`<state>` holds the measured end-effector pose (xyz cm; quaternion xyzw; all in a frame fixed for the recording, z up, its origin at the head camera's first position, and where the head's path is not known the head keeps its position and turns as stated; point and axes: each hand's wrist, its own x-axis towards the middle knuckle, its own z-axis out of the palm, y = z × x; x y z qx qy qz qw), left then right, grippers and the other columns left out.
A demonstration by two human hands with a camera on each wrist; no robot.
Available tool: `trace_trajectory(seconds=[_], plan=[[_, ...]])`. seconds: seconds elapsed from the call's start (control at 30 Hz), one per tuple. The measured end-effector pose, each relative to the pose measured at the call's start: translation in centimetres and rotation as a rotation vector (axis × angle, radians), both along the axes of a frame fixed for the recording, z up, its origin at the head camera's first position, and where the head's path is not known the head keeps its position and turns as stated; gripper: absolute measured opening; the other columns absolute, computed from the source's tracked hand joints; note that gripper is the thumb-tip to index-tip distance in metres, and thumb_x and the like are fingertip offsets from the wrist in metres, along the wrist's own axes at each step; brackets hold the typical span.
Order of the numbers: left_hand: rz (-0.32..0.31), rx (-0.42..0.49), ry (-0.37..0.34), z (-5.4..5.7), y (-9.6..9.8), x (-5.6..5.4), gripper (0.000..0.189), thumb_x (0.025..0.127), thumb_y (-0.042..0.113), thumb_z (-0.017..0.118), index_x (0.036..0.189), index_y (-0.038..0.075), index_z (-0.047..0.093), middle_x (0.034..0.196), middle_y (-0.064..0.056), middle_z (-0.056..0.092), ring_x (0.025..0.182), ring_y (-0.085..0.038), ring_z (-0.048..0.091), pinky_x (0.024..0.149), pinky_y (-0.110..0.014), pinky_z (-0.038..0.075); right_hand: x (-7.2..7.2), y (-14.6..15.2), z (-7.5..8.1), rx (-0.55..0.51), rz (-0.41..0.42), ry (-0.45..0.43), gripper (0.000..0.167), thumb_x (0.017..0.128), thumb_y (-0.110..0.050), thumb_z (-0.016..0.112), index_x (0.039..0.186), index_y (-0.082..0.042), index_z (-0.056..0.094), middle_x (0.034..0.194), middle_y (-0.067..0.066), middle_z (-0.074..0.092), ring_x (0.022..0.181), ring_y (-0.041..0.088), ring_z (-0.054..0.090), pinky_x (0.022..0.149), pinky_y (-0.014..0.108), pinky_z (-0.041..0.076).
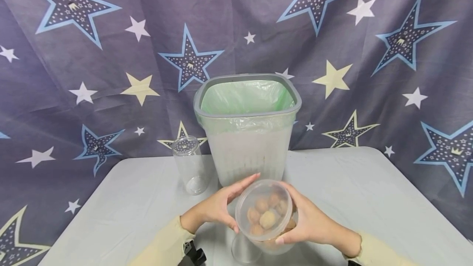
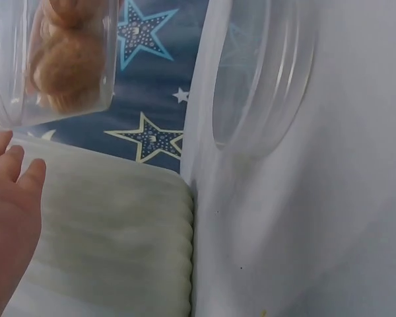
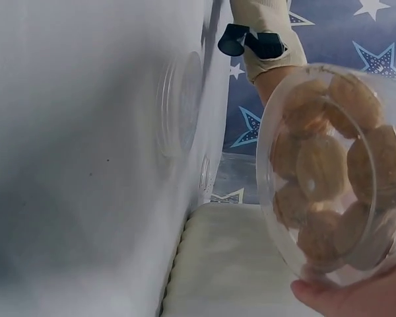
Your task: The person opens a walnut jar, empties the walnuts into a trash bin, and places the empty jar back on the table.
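My right hand (image 1: 312, 221) grips a clear round plastic container (image 1: 263, 188) from its right side, thumb in front. Several brown walnuts (image 1: 267, 219) lie inside it, also plain through the wall in the right wrist view. The container is tilted, one round end facing the head camera. Just left of it is my left hand (image 1: 218, 205), thumb and fingers spread; the left wrist view shows a gap between those fingers and the container. Below, a clear round lid (image 1: 244, 251) rests on the table, partly hidden by the container in the head view.
Behind the hands stands a pale waste bin (image 1: 251, 147) with a grey rim and a green-tinted liner bag. A tall clear jar (image 1: 190, 167) stands to its left. The grey-white table (image 1: 351, 188) meets a star-patterned curtain (image 1: 236, 24) at the back.
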<state>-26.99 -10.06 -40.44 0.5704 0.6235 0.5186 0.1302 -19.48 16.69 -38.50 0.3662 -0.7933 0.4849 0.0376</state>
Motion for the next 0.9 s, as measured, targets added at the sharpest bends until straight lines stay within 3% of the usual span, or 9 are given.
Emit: trace_trajectory(seconds=[0.17, 0.4, 0.67, 0.9], plan=[[-0.034, -0.01, -0.024, 0.1, 0.03, -0.07, 0.121, 0.065, 0.058, 0.072, 0.151, 0.004, 0.007, 0.157, -0.017, 0.008, 0.143, -0.035, 0.01, 0.116, -0.034, 0.011, 0.0, 0.03, 0.1, -0.013, 0.033, -0.073, 0.103, 0.059, -0.028, 0.088, 0.145, -0.019, 0.031, 0.137, 0.003, 0.048, 0.12, 0.018, 0.049, 0.1, 0.027, 0.037], [-0.066, -0.009, -0.022, 0.0, 0.07, 0.06, 0.122, 0.065, 0.061, 0.071, 0.15, 0.002, 0.007, 0.157, -0.014, 0.009, 0.143, -0.027, 0.013, 0.116, -0.034, 0.011, -0.35, 0.09, -0.19, -0.011, 0.088, -0.04, 0.102, 0.06, -0.029, 0.087, 0.145, -0.014, 0.031, 0.136, 0.007, 0.048, 0.118, 0.019, 0.05, 0.1, 0.027, 0.038], [-0.088, 0.018, -0.011, 0.07, 0.22, 0.23, 0.12, 0.067, 0.058, 0.072, 0.15, -0.001, 0.007, 0.156, -0.018, 0.012, 0.143, -0.026, 0.015, 0.116, -0.033, 0.012, -0.56, 0.17, -0.24, -0.023, 0.134, -0.053, 0.1, 0.062, -0.024, 0.085, 0.145, -0.012, 0.03, 0.137, 0.012, 0.046, 0.12, 0.021, 0.049, 0.101, 0.026, 0.037], [-0.085, 0.028, -0.021, 0.14, 0.24, 0.32, 0.118, 0.068, 0.057, 0.071, 0.149, -0.002, 0.008, 0.156, -0.018, 0.013, 0.143, -0.026, 0.016, 0.116, -0.032, 0.014, -0.51, 0.13, -0.16, -0.013, 0.117, -0.05, 0.101, 0.062, -0.025, 0.085, 0.145, -0.012, 0.029, 0.136, 0.01, 0.048, 0.119, 0.018, 0.049, 0.1, 0.025, 0.038]])
